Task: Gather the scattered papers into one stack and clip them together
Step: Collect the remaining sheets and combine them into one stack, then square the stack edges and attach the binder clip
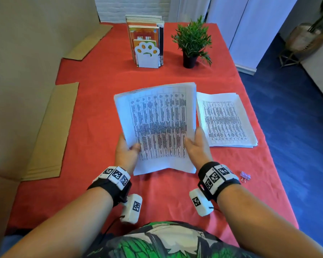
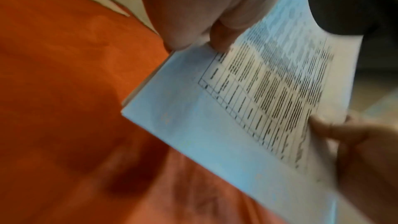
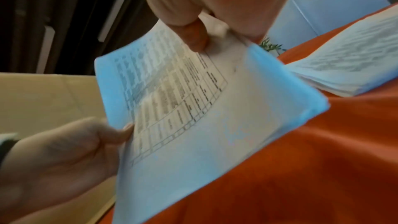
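Observation:
I hold a stack of printed table sheets [image 1: 157,127] off the red tablecloth with both hands. My left hand [image 1: 129,148] grips its lower left edge, thumb on top, and my right hand [image 1: 194,142] grips the lower right edge the same way. The left wrist view shows my left thumb [image 2: 221,39] pressed on the held sheets [image 2: 204,125] and my right hand [image 2: 353,135] opposite. The right wrist view shows the same grip on the held stack [image 3: 204,125]. A second paper stack [image 1: 226,120] lies flat on the table to the right, also the second stack [image 3: 344,67]. A small purple clip [image 1: 245,176] lies near my right wrist.
A white paw-shaped book holder [image 1: 146,53] with books stands at the far middle, and a potted plant [image 1: 192,41] stands beside it. Cardboard sheets [image 1: 52,131] lie along the left edge. The table's right edge [image 1: 265,138] drops to a blue floor.

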`<state>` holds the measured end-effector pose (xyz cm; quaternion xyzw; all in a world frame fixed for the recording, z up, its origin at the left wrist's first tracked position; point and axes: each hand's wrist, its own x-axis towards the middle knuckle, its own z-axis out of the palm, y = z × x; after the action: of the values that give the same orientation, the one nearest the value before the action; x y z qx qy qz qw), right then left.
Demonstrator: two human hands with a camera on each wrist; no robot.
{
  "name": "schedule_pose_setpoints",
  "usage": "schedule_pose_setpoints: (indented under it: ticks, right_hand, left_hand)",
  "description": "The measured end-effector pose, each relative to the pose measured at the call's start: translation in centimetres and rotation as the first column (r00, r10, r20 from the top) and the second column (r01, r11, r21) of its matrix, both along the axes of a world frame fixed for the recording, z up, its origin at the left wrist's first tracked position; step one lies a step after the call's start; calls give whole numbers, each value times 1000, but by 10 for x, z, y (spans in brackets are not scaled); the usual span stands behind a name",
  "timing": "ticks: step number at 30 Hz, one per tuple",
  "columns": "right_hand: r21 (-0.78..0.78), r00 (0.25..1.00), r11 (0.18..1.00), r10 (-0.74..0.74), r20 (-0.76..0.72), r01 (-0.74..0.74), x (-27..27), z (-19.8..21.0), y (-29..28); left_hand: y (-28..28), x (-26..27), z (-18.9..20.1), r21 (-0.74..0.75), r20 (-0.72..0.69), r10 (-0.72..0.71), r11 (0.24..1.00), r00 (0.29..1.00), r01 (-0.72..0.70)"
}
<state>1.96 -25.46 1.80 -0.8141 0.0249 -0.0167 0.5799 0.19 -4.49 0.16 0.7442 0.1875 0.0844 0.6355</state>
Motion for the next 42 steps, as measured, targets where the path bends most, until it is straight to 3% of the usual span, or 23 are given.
schedule_pose_setpoints:
  ticks: [5,9,12,16,19,22,25,29,32,34,39,42]
  right_hand:
    - [-79,978,991,90,-187,-107,6,-2,-12]
    - [-171,973,983,22,-230,-62,13,-10,-29]
    - [-250,967,962,41,-250,-106,26,-9,-50]
    - [-356,961,932,-161,-227,72,55,-20,-101]
    - [-572,915,805,-336,-221,157,72,-37,-155]
    - [-686,825,706,-487,-289,176,77,-51,-195]
    - [-746,750,657,-547,-370,111,81,-58,-210]
    - [-687,720,713,-550,-423,140,97,-62,-217]
    - [-569,741,810,-468,-482,141,110,-64,-221]
    - [-534,737,834,-448,-507,139,117,-63,-221]
    - [-501,815,847,-412,-406,179,128,-46,-212]
    - [-400,864,893,-359,-353,207,135,-24,-204]
  left_hand:
    - [0,5,-4,-69,-158,-10,998,987,-1]
    - [-10,5,-7,-168,-223,-182,975,958,146]
    - [-14,10,-21,-88,-269,-221,975,938,204]
    - [-23,15,-39,13,-372,-168,982,913,187]
    - [-28,9,-48,132,-465,-115,971,878,197]
    - [-29,6,-58,201,-532,-102,949,841,243]
    - [-28,10,-63,112,-564,-110,972,819,208]
    - [-24,14,-62,-112,-560,-141,989,816,94]
    - [-22,15,-65,-156,-544,-144,985,826,69]
    - [-22,14,-66,-165,-547,-148,984,824,67]
    - [-21,9,-60,-23,-548,-132,990,826,142]
    - [-11,6,-56,54,-563,-101,986,820,159]
